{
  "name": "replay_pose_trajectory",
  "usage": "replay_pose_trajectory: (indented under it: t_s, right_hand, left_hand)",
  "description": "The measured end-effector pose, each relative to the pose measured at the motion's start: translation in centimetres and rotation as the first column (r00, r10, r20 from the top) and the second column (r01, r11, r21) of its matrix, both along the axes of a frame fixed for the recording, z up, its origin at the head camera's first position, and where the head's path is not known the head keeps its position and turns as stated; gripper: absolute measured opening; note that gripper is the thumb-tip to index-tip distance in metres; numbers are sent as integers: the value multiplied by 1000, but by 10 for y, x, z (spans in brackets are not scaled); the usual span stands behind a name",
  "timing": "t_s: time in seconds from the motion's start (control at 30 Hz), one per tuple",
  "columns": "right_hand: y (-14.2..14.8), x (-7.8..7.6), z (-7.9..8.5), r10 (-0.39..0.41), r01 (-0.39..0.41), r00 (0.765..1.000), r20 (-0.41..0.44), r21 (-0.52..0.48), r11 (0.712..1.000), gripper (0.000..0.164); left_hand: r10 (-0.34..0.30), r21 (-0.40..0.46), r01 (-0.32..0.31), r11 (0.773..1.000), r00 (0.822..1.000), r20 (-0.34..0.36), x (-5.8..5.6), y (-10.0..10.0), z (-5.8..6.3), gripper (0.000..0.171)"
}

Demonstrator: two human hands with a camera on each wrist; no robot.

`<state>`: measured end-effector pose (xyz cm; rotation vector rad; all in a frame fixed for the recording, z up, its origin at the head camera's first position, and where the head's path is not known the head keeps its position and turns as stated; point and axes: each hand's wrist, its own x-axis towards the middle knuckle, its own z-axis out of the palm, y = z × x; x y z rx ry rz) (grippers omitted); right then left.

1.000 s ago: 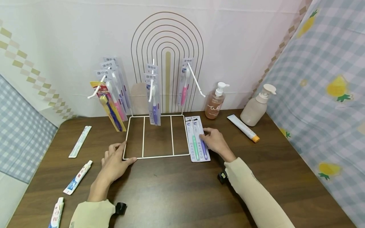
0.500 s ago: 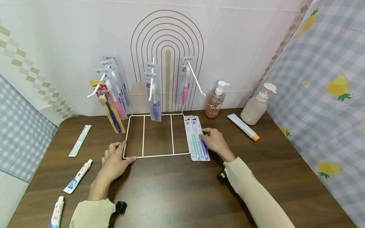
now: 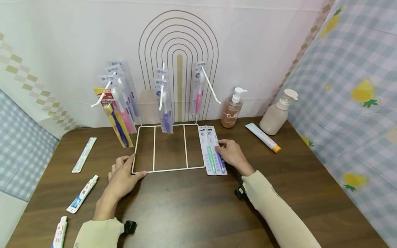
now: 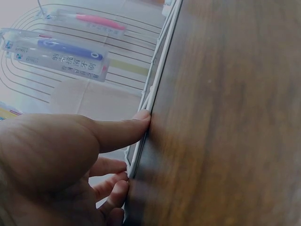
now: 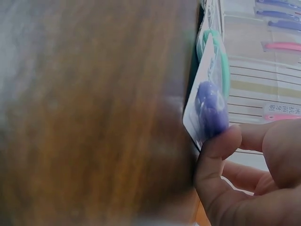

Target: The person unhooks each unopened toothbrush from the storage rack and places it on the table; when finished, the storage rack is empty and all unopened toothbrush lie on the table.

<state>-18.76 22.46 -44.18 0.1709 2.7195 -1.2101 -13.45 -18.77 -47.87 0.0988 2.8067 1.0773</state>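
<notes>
**Toothbrush pack at the rack's edge, not yet hung**

At the middle of the table [image 3: 192, 206] stands a white wire display rack [image 3: 169, 148], its flat base frame lying on the wood and its hooks rising at twelve o'clock. The left hand [image 3: 122, 179] rests at the frame's seven o'clock corner: the thumb [image 4: 123, 132] lies straight against the wire and the other fingers curl loosely beside it, gripping nothing, so the hand steadies rather than grasps. The right hand [image 3: 232, 155] sits at three o'clock of the frame, on a twin toothbrush pack [image 3: 212, 150] that lies flat on the table just beside the wire. In the right wrist view its thumb and fingers pinch the near edge of the pack, which looks slightly raised there.

Several hanging toothbrush packs [image 3: 164, 100] already fill the hooks: a cluster at ten o'clock, two at twelve, one pink at one o'clock. Judging from this, the hanging is well begun; the twin pack is grasped but still on the wood. Toothpaste tubes [image 3: 82, 193] lie at eight o'clock and another tube [image 3: 263, 137] at two o'clock, beside two pump bottles [image 3: 231, 110].
</notes>
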Motion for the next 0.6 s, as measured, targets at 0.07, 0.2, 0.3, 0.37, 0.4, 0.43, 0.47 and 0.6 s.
replay_pose_trajectory:
  t_s: [0.07, 0.2, 0.3, 0.37, 0.4, 0.43, 0.47, 0.6]
  right_hand:
    - [0, 1, 0, -12, 12, 1000, -3, 4, 1000, 51]
    - [-3, 2, -1, -21, 21, 999, -26, 3, 1000, 49]
    - [-6, 0, 0, -17, 20, 997, -80, 31, 999, 47]
    - [-8, -5, 4, -4, 14, 990, -142, 72, 997, 46]
    - [-9, -8, 8, 8, 9, 984, -178, 93, 996, 46]
    - [-11, -11, 13, 19, 4, 977, -213, 108, 994, 46]
    - [-12, -15, 19, 33, -5, 969, -244, 115, 993, 46]
    - [-21, -37, 53, 61, -44, 935, -350, 55, 997, 51]
  left_hand:
    - [-6, -1, 6, 1000, 1000, 0, 0, 0, -1, 97]
    - [-1, -6, 1, 1000, 1000, 5, 0, -1, -1, 97]
    - [4, -12, -4, 1000, 1000, 4, 0, -2, -1, 97]
    - [0, -8, 0, 1000, 1000, 7, 0, -2, -1, 97]
    - [-1, -4, 1, 1000, 1000, 11, 0, -2, -1, 97]
    - [-1, -2, 1, 1000, 1000, 14, 0, -1, -1, 98]
    - [0, -1, 0, 1000, 1000, 17, 0, -1, -1, 98]
    - [0, -1, 0, 1000, 1000, 18, 1, -1, -1, 98]
